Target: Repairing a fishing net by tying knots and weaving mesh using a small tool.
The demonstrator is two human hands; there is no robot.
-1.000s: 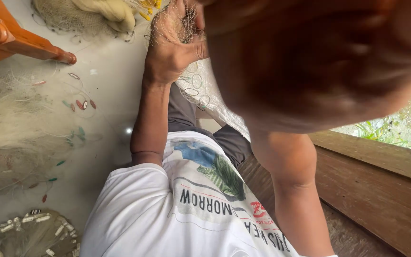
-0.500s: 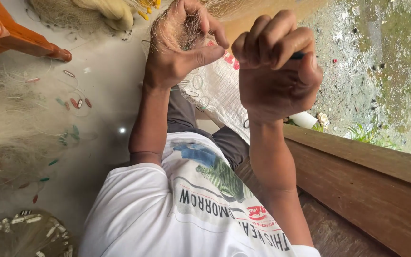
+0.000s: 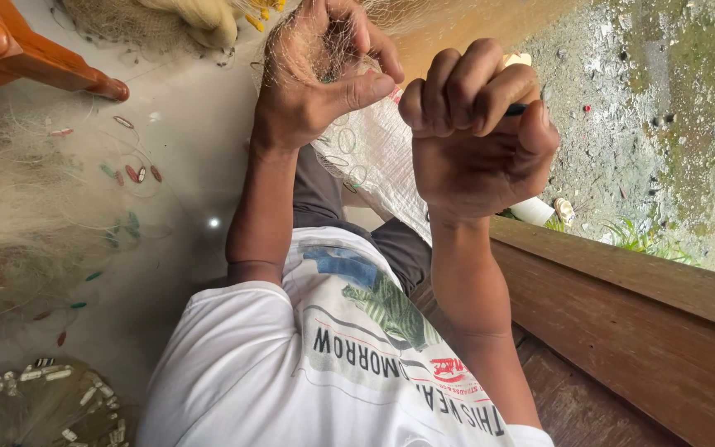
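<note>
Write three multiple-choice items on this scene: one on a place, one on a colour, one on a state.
1. Where is the orange wooden piece? A top left; B bottom right; C centre.
2. The shirt is: A white; B black; C red.
3. The right hand is: A flat open; B closed in a fist; C out of view.

1 A: it fills the top-left corner.
2 A: white cloth with a print.
3 B: its fingers curl round a thin dark tool.

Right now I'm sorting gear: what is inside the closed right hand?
A thin dark tool pokes out between the fingers of the right hand; the rest is covered, so I cannot tell its kind.
</note>
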